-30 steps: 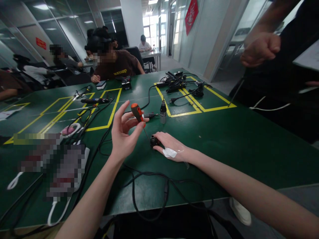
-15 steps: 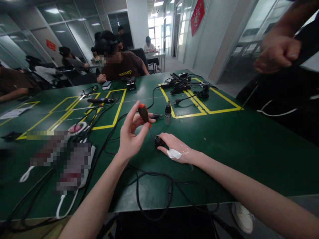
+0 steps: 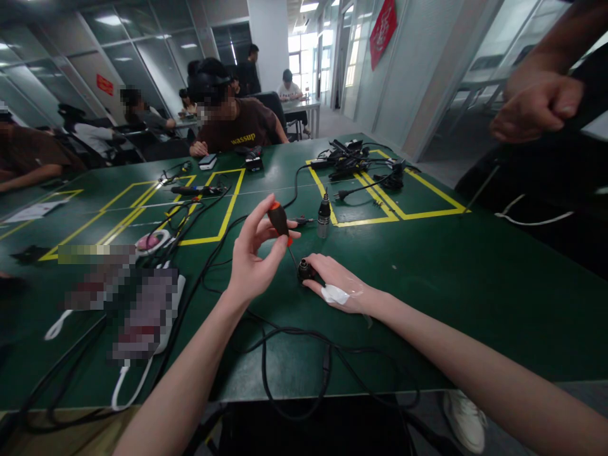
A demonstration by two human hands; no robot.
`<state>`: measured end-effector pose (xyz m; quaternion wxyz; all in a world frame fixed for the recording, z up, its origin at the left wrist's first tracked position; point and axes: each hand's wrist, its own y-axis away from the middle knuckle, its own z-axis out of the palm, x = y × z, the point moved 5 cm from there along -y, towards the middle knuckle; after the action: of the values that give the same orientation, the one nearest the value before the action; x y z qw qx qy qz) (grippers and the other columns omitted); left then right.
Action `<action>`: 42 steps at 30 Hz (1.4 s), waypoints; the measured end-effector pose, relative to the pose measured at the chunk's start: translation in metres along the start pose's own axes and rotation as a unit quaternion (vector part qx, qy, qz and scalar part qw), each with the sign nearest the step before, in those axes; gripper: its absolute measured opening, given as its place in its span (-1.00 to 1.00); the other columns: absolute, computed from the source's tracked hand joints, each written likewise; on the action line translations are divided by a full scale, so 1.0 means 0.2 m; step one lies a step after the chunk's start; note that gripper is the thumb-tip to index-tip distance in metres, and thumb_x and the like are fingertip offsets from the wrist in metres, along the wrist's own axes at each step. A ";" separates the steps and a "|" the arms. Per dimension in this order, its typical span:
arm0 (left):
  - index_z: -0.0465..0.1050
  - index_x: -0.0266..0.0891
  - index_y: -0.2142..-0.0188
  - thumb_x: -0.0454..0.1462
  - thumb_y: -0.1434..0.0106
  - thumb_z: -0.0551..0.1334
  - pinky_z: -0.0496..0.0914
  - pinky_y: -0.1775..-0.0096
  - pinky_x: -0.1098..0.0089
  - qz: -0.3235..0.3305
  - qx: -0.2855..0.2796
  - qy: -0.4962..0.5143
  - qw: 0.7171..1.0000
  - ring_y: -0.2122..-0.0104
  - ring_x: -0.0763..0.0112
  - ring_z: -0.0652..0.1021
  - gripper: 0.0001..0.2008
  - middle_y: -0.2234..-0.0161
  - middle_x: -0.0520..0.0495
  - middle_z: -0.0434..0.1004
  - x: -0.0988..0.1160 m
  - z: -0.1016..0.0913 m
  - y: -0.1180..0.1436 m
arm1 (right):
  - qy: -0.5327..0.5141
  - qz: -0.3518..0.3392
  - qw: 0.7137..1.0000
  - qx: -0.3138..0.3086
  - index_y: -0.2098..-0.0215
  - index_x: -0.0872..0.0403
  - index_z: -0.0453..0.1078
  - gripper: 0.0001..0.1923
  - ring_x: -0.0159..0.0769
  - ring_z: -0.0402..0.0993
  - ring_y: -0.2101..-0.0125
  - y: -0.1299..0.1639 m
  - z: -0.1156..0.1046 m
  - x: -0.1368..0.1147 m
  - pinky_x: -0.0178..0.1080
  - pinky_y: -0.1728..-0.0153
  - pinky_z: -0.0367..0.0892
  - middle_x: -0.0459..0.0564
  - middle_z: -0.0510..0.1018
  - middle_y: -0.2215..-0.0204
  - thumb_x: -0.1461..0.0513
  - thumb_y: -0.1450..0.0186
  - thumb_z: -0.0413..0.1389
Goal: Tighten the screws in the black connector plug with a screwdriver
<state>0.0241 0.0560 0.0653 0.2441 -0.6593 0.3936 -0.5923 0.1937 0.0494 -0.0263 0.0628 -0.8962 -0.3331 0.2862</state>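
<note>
- One black cable [image 3: 326,360] loops across the worktop [image 3: 427,266] on the near side of both hands' fingers.
- Right hand [image 3: 336,277]: the fingers are drawn in narrow around a small black part [image 3: 304,270], seemingly steadying it on the worktop; this grip looks unchanged from a second ago.
- Left hand [image 3: 253,261]: thumb and fingers pinch the handle of a screwdriver [image 3: 278,220], its shaft slanting down from them to the black part's left side. Whether the tip touches is too small to tell.
- That handle has changed: its orange side marking, visible a second ago, is now turned mostly out of sight. I judge it a twist, so turning work appears in progress.
- Just beyond the fingers, an upright black-and-silver tool [image 3: 323,218] stands.
- Farther past them lie tangled cords [image 3: 349,158]; a seated person [image 3: 240,123] is across the worktop.
</note>
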 end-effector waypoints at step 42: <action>0.24 0.04 -0.41 -0.21 -0.45 0.33 0.59 0.00 0.29 0.014 0.014 -0.043 0.999 0.06 0.32 0.67 -0.40 -0.03 -0.11 0.65 -0.01 0.02 0.00 | -0.001 0.004 1.000 0.007 -0.12 0.04 0.38 -0.73 0.01 0.58 0.06 0.01 0.01 0.01 0.06 -0.02 0.49 0.16 0.61 0.01 0.24 -0.46 0.17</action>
<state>0.0271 0.0568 0.0630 0.2781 -0.6754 0.3834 -0.5652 0.1950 0.0485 -0.0289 0.0678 -0.8965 -0.3278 0.2902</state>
